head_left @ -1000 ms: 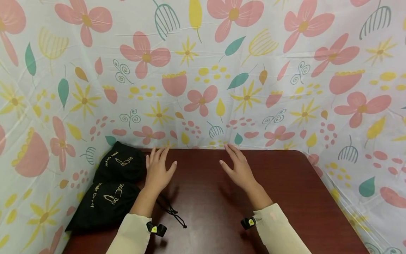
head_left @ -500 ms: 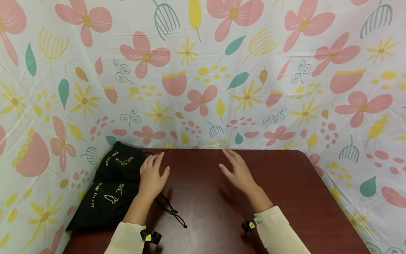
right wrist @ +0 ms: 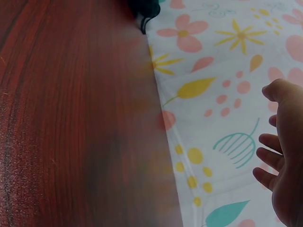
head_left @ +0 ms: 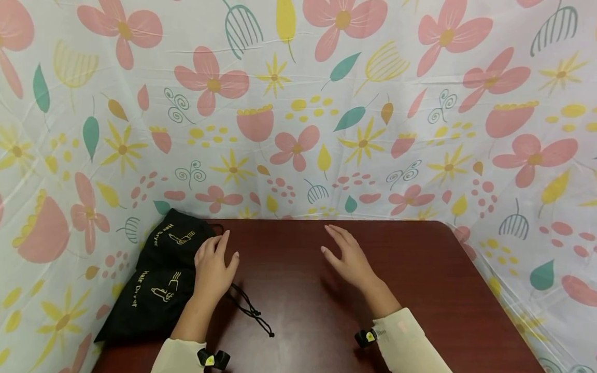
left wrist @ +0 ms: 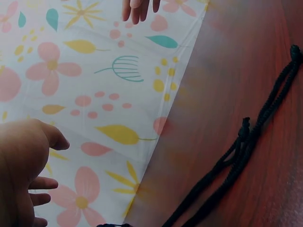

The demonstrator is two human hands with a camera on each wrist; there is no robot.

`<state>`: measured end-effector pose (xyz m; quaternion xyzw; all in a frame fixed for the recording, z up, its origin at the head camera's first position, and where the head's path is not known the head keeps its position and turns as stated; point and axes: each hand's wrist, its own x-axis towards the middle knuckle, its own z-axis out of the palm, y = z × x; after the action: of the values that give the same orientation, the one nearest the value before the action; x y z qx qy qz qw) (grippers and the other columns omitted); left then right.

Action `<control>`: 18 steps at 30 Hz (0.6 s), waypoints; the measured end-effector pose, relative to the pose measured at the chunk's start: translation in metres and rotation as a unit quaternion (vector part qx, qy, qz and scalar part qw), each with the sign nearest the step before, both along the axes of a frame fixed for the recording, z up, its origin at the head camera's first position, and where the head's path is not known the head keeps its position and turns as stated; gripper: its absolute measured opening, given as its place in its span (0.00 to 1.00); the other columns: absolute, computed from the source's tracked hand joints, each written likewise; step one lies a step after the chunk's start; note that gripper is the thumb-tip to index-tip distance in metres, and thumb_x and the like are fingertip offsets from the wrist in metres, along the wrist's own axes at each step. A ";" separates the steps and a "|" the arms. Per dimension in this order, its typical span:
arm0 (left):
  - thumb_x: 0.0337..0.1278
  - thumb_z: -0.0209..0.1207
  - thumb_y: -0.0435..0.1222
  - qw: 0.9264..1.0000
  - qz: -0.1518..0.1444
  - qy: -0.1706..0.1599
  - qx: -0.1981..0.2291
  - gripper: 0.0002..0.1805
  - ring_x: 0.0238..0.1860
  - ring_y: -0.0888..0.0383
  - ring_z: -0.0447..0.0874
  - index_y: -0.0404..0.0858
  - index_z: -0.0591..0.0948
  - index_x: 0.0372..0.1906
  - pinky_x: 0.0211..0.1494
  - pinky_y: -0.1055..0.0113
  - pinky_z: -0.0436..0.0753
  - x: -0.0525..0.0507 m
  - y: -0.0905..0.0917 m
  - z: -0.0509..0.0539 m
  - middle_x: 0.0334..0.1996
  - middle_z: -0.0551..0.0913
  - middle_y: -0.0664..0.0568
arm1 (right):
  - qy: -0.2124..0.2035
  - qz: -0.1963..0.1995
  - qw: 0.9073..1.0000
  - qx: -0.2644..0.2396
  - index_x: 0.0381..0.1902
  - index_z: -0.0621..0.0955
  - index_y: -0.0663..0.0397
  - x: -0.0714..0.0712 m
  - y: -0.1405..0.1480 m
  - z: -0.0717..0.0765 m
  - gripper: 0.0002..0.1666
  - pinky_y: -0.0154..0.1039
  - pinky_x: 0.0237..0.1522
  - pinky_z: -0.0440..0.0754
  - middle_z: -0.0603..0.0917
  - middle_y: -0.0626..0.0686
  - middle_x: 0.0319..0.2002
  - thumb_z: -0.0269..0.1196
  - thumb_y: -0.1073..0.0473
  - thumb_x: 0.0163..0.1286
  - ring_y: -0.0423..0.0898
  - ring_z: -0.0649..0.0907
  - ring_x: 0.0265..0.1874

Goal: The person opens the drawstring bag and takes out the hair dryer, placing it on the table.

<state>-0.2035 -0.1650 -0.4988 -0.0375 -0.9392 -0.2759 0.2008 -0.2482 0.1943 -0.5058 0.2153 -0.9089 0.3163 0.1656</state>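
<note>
Two black drawstring pouches printed "Hair Dryer" lie at the table's left side, the rear pouch (head_left: 170, 241) behind the front pouch (head_left: 144, 308). My left hand (head_left: 214, 272) hovers at their right edge, fingers loosely extended and holding nothing; whether it touches the cloth I cannot tell. From beneath that wrist the front pouch's black drawstring (head_left: 252, 311) trails to the right, its knotted cords (left wrist: 244, 137) large in the left wrist view. My right hand (head_left: 352, 261) is held over the table's middle right, fingers relaxed and nothing in it; it also shows in the right wrist view (right wrist: 286, 156).
The dark red-brown wooden table (head_left: 434, 290) has a rounded far right corner. A white floral cloth (head_left: 298, 103) hangs behind it and along both sides. Each cream sleeve carries a small black wrist camera, the left one (head_left: 213, 359) and the right one (head_left: 365, 338).
My left hand has shifted left and toward me, closer over the pouches. The right hand has drawn back slightly. The pouches stay where they were.
</note>
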 end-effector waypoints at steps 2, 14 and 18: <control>0.68 0.61 0.43 1.000 0.004 -0.005 0.003 0.35 0.70 0.36 0.61 0.41 0.66 0.76 0.73 0.34 0.56 0.002 -0.002 -0.001 0.66 0.71 0.37 | 0.005 0.001 1.000 0.003 0.74 0.69 0.48 0.000 0.000 -0.001 0.36 0.62 0.68 0.71 0.72 0.55 0.71 0.64 0.49 0.73 0.57 0.72 0.70; 0.66 0.62 0.41 0.999 0.023 -0.022 0.011 0.30 0.68 0.36 0.62 0.38 0.72 0.71 0.72 0.35 0.56 0.018 -0.010 -0.016 0.62 0.72 0.37 | -0.009 0.011 1.000 -0.004 0.74 0.69 0.45 0.004 -0.003 -0.006 0.35 0.60 0.67 0.73 0.72 0.52 0.70 0.64 0.49 0.73 0.55 0.73 0.70; 0.66 0.62 0.40 0.999 0.027 -0.018 0.009 0.29 0.68 0.36 0.63 0.38 0.73 0.70 0.72 0.34 0.57 0.022 -0.011 -0.020 0.62 0.73 0.37 | -0.010 0.011 1.000 -0.001 0.74 0.70 0.46 0.004 -0.003 -0.009 0.34 0.59 0.66 0.74 0.73 0.53 0.69 0.64 0.49 0.73 0.55 0.74 0.69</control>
<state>-0.1817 -0.1759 -0.5192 -0.0057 -0.9410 -0.2791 0.1913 -0.2439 0.1915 -0.5146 0.2218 -0.9080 0.3208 0.1529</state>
